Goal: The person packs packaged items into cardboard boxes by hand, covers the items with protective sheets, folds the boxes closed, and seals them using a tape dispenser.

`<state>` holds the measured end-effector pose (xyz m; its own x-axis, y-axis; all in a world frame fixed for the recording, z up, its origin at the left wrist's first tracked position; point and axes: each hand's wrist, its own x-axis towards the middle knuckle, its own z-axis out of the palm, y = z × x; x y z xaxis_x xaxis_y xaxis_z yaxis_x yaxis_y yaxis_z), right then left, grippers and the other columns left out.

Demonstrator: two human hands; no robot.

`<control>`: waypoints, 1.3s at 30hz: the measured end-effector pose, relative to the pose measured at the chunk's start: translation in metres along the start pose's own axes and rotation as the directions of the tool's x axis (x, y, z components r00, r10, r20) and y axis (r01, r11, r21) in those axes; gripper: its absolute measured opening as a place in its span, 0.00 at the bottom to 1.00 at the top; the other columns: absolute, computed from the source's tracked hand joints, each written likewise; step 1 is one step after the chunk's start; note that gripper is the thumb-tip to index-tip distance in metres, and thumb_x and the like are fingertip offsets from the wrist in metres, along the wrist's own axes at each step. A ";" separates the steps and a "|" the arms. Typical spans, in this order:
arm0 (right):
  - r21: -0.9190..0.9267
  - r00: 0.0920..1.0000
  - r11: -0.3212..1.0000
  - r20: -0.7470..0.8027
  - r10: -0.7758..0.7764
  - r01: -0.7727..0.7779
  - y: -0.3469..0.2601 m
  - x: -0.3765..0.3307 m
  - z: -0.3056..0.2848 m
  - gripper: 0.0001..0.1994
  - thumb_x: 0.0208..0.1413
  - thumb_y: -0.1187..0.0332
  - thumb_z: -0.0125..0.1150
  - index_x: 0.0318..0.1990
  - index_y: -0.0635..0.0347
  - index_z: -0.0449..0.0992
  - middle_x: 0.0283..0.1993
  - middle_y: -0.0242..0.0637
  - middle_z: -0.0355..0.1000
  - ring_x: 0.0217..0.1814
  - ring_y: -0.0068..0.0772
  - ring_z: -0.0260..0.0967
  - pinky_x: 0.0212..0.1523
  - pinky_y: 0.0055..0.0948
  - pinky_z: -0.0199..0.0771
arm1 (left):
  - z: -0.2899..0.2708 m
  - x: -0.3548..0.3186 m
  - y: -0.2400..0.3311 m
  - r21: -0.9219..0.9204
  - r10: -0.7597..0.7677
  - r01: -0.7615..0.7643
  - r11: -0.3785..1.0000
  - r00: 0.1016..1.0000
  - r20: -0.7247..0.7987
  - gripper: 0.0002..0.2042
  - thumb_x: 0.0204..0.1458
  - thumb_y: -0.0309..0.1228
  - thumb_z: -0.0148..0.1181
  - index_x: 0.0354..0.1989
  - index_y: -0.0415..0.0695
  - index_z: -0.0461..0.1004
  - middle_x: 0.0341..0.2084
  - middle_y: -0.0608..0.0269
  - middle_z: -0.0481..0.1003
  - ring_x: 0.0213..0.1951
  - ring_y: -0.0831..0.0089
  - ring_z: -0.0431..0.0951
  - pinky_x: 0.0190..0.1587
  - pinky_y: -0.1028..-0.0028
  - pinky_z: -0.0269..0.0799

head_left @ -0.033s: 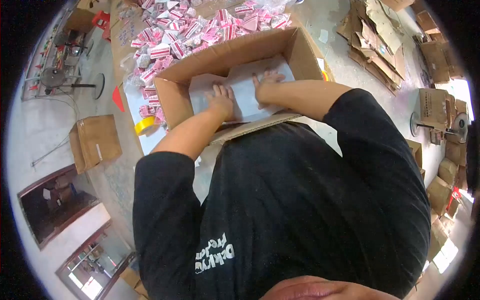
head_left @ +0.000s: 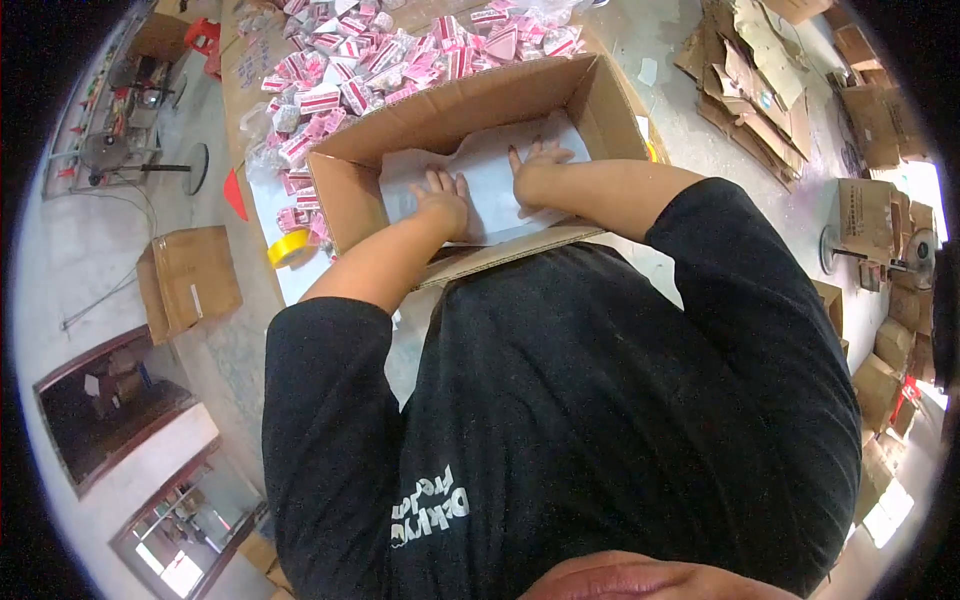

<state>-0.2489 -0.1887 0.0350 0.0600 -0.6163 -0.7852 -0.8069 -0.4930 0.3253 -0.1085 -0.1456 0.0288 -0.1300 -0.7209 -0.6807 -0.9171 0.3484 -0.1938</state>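
Note:
Both my hands reach down into an open cardboard box in front of me. A white sheet lies across its bottom, its far edge wavy and a little raised. My left hand rests flat on the left half of the sheet, fingers spread. On the right half, my right hand presses down with its fingers apart. Neither hand grips anything. The near wall of the box hides the sheet's closest edge.
Many small pink-and-white packets are heaped beyond the box. A yellow tape roll lies left of it. On the floor stand a brown carton at left and flattened cardboard at far right. A fan stands farther right.
The sheet's far edge looks flatter, its notch near the middle shallower. Both hands have shifted very slightly and stay spread on the sheet.

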 end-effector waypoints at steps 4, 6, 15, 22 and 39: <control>0.185 0.993 0.975 -0.013 -0.120 0.120 0.015 -0.007 0.001 0.63 0.42 0.38 0.69 0.74 0.47 0.26 0.78 0.46 0.30 0.76 0.65 0.34 0.62 0.65 0.58 | -0.013 0.006 -0.001 -0.202 0.013 0.037 0.979 0.971 0.239 0.47 0.51 0.39 0.59 0.73 0.41 0.33 0.72 0.45 0.36 0.71 0.40 0.35 0.64 0.32 0.41; 0.200 0.993 0.973 -0.023 -0.112 0.114 0.014 0.000 0.001 0.63 0.41 0.40 0.71 0.74 0.48 0.27 0.78 0.44 0.30 0.76 0.65 0.34 0.62 0.66 0.59 | -0.003 0.015 -0.007 -0.278 -0.117 0.184 0.943 0.964 0.240 0.49 0.49 0.42 0.61 0.73 0.44 0.32 0.73 0.48 0.34 0.72 0.41 0.33 0.63 0.31 0.41; 0.230 0.993 0.966 -0.035 -0.115 0.120 0.001 0.021 0.023 0.68 0.32 0.43 0.78 0.74 0.49 0.30 0.77 0.42 0.32 0.76 0.66 0.30 0.62 0.72 0.53 | 0.030 0.030 -0.003 -0.269 -0.134 0.223 0.937 0.940 0.314 0.58 0.43 0.43 0.68 0.73 0.49 0.25 0.73 0.50 0.27 0.70 0.35 0.21 0.58 0.22 0.36; 0.176 0.995 0.980 -0.034 -0.092 0.096 0.003 0.021 0.028 0.68 0.31 0.42 0.78 0.74 0.46 0.32 0.76 0.40 0.35 0.76 0.64 0.31 0.57 0.75 0.58 | 0.033 0.021 0.004 -0.325 -0.126 0.202 0.924 0.963 0.240 0.64 0.36 0.46 0.75 0.73 0.54 0.25 0.72 0.47 0.25 0.69 0.35 0.19 0.59 0.24 0.38; 0.144 0.720 0.847 -0.610 -0.332 0.512 0.040 0.050 -0.236 0.21 0.50 0.54 0.61 0.37 0.67 0.79 0.38 0.52 0.78 0.44 0.50 0.77 0.45 0.45 0.76 | -0.085 -0.109 -0.093 -0.500 -0.030 -0.383 0.777 0.770 -0.637 0.29 0.52 0.42 0.61 0.58 0.37 0.66 0.51 0.45 0.72 0.50 0.49 0.74 0.53 0.59 0.69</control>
<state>-0.1395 -0.3835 0.1330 0.6692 -0.6547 -0.3514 -0.7371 -0.6447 -0.2026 -0.0417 -0.1507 0.1808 -0.3130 -0.9473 -0.0685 -0.8508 0.2476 0.4634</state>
